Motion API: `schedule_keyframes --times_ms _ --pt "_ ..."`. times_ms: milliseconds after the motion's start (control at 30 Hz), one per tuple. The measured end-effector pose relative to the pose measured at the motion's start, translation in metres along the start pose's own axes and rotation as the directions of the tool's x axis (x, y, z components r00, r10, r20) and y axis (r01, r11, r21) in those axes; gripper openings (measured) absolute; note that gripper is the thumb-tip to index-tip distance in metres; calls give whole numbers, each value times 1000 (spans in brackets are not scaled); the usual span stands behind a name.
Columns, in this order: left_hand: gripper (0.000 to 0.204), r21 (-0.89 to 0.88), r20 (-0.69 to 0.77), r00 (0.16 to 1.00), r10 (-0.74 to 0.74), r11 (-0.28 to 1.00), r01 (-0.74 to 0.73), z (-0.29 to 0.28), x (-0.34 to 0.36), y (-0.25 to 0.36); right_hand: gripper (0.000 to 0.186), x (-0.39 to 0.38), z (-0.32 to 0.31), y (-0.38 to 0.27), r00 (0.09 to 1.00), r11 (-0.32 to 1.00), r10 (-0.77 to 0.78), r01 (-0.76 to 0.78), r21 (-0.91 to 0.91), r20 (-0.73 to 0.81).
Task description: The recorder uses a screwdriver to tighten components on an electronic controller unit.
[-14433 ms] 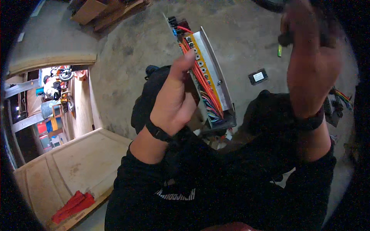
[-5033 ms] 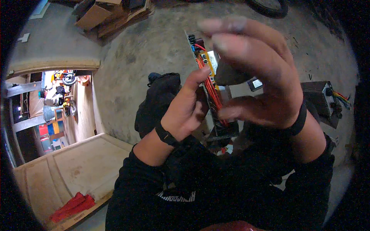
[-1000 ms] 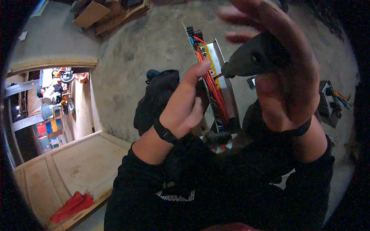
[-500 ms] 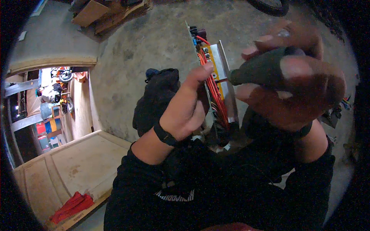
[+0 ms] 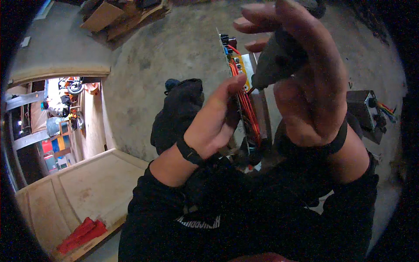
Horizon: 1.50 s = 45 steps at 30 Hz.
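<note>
My left hand (image 5: 211, 118) grips a circuit board (image 5: 239, 102) on edge, its thumb laid over a bundle of red and orange wires (image 5: 248, 111). A pale metal plate (image 5: 248, 63) with a yellow strip stands along the board's right side. A screwdriver (image 5: 277, 61) with a thick dark handle points down and left at that plate; where its tip meets the plate is hard to make out. My right hand (image 5: 316, 94) is around the handle, several fingers stretched past it and the palm against it. Part of the plate is hidden behind this hand.
A metal box (image 5: 362, 107) with coloured wires sits on the concrete floor at right. Cardboard (image 5: 104, 17) lies at the top left. A red cloth (image 5: 83, 236) rests on a wooden panel (image 5: 87, 192) at lower left, below a bright opening onto another cluttered area.
My right hand has turned on the screwdriver handle and moved up and left, its fingers now more stretched. The metal box at right has come into sight. The board has shifted slightly right.
</note>
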<state>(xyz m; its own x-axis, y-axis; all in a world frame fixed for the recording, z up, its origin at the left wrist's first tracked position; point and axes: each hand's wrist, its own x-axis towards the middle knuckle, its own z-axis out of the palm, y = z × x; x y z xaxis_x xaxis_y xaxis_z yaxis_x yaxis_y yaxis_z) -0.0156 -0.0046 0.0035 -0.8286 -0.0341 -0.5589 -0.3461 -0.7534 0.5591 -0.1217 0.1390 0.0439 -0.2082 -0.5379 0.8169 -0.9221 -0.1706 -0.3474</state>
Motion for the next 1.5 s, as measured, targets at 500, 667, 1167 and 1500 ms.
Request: schedule_keyframes --times_ms 500,667,1167,1500 --pt "42 55 94 995 -36 998 31 -3 -5 3 67 -5 5 3 984 935 166 -139 327 -56" --pt "39 21 93 994 -57 998 56 -5 -4 3 69 2 4 9 1000 990 5 -7 144 14" --pt "39 -43 54 999 -7 999 9 -10 7 14 60 6 11 13 989 881 148 -142 451 22" --pt "34 192 40 998 -51 980 43 -7 -4 5 54 0 -10 5 986 979 157 -164 124 60"
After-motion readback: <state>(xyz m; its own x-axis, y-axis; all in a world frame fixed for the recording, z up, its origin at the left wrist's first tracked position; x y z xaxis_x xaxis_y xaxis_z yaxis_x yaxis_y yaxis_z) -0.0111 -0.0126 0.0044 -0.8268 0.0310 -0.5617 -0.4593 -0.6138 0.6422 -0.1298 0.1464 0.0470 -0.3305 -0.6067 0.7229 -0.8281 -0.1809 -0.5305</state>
